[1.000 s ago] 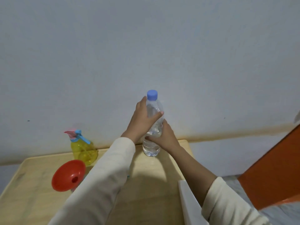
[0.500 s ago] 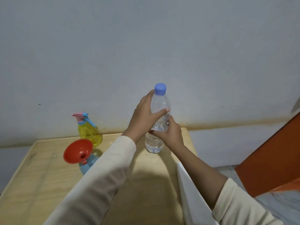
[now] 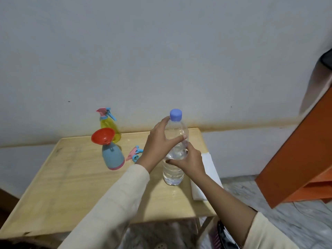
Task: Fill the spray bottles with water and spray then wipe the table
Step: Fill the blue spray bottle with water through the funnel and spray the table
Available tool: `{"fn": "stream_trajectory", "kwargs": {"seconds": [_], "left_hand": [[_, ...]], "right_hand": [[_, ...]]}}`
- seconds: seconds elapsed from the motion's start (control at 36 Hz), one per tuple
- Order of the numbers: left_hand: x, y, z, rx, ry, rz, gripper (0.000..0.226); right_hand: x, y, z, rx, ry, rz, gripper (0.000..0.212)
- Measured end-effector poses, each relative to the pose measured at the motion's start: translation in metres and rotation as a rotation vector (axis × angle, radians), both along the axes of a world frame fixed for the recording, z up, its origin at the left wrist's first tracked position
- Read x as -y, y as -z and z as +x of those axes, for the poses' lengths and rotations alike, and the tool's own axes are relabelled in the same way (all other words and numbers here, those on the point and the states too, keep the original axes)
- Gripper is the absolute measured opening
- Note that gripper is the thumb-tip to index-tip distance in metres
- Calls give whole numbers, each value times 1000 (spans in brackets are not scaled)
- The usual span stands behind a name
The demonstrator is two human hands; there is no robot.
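Wooden table [image 3: 75, 191] bearing everything. Standing near its right edge, capped water bottle [image 3: 175, 159], being clasped by left hand [image 3: 159, 146] high and right hand [image 3: 190, 162] lower. Waiting at left, blue spray bottle [image 3: 112, 156] with red funnel [image 3: 102, 136]. Probably filling step; next, unscrewing purple cap [image 3: 175, 114].

wall [image 3: 161, 51]: pale grey, brown stain band | floor [image 3: 287, 221]: grey marbled | orange furniture [image 3: 301, 159]: right
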State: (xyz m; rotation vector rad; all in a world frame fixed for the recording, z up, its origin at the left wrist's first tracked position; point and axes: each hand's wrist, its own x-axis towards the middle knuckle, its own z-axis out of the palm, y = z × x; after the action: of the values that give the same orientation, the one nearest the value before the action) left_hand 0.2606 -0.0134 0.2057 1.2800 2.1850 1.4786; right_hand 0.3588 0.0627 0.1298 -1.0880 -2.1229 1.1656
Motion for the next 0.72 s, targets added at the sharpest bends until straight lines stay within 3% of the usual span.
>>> {"fn": "stream_trajectory", "kwargs": {"seconds": [0.22, 0.44, 0.58, 0.72], "left_hand": [[14, 5, 11, 14, -23, 13, 72], [14, -11, -2, 49, 187, 12, 58], [13, -37, -10, 215, 240, 149, 42], [11, -47, -17, 233, 330, 105, 34]], "right_hand": [[14, -3, 9, -85, -71, -63, 78], [-1, -37, 8, -234, -268, -84, 109], [-5, -41, 6, -247, -286, -78, 95], [-8, -41, 5, -244, -306, -104, 93]]}}
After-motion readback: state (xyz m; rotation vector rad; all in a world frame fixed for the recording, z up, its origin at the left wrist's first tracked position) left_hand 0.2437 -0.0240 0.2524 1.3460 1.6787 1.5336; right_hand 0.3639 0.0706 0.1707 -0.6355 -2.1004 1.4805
